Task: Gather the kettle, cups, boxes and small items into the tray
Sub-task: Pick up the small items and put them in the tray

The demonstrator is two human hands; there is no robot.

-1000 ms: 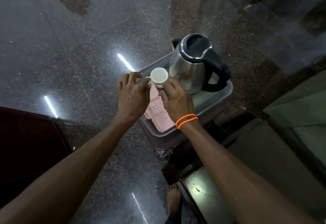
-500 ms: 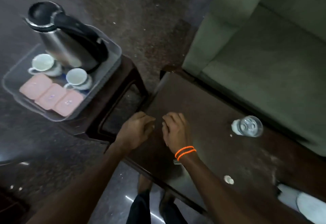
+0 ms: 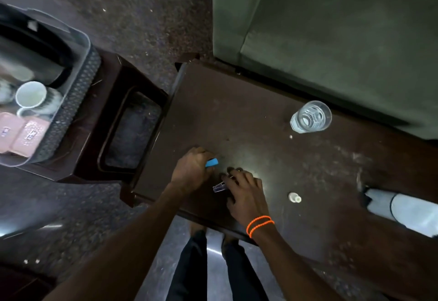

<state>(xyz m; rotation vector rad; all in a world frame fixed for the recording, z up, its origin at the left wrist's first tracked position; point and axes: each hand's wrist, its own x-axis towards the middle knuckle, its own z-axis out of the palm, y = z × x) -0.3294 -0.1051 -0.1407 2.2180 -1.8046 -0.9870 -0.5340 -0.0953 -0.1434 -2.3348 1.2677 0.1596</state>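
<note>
Both hands have left the tray [image 3: 78,82] for the counter [image 3: 272,158]: the left hand [image 3: 189,170] grips a small blue item [image 3: 211,162], the right hand [image 3: 244,189] closes on a clear item [image 3: 219,187], both still to be trayed.

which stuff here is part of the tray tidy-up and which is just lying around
Part of the job:
tray, with the kettle, a cup and pink boxes in it
small blue item in the left hand
small clear item under the right hand
little white piece on the table

Probably just lying about:
drinking glass
green sofa
</note>
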